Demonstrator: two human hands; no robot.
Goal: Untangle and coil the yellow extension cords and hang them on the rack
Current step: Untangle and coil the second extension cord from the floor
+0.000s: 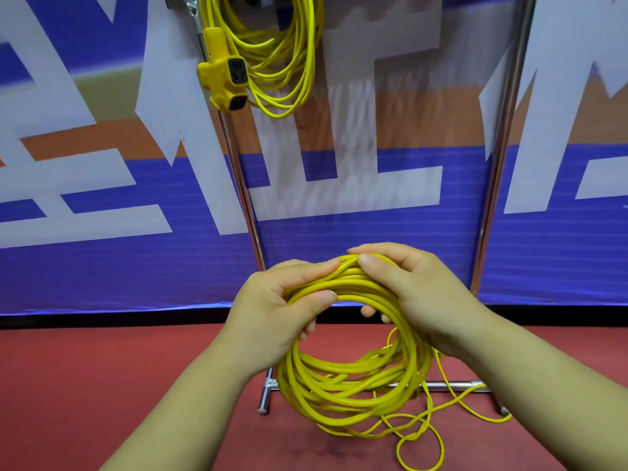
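A coil of yellow extension cord [353, 385] hangs between my hands in front of the rack. My left hand [282, 307] grips the top left of the coil, thumb over the strands. My right hand [411, 294] grips the top right, fingers curled through the loop. A loose tail of the same cord [421, 443] trails in loops on the red floor. Another coiled yellow cord [282, 56] hangs at the top of the metal rack [244, 185], its yellow socket block [227, 79] dangling at the left.
The rack's right upright [499, 178] and floor crossbar [452, 385] stand behind the coil. A blue, white and orange banner [102, 164] covers the wall. Red floor [102, 385] spreads below.
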